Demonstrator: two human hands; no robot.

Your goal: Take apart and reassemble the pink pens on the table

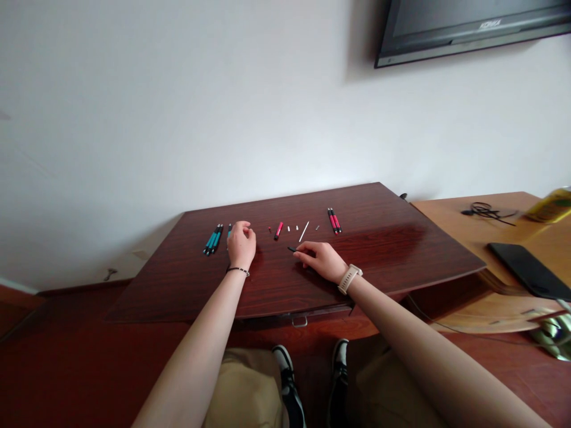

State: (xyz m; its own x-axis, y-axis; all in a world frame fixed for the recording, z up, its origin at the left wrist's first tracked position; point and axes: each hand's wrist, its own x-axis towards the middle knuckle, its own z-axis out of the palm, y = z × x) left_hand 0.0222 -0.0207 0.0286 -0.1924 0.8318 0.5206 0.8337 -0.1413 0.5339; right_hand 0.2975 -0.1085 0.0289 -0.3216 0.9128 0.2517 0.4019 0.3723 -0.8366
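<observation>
My left hand point(242, 245) is over the table with its fingers curled together; whatever they hold, if anything, is hidden. Just left of it, partly covered, lies a teal pen point(229, 228). Between the thumb and fingers of my right hand point(323, 260) is a short black pen part point(291, 249). Ahead of the hands lie a pink pen barrel point(279, 230), a small red piece point(269, 229), a white piece point(288, 228), another white piece point(297, 227), a white refill point(304, 231) and a small grey piece point(317, 227), probably a spring.
Several teal pens point(213, 239) lie at left on the dark wooden table point(383, 238), and pink pens point(334, 220) at right. A lighter desk point(450, 217) adjoins, bearing a black phone point(529, 270), a coiled cable point(484, 210) and a yellow package point(551, 205). A television point(473, 30) hangs above.
</observation>
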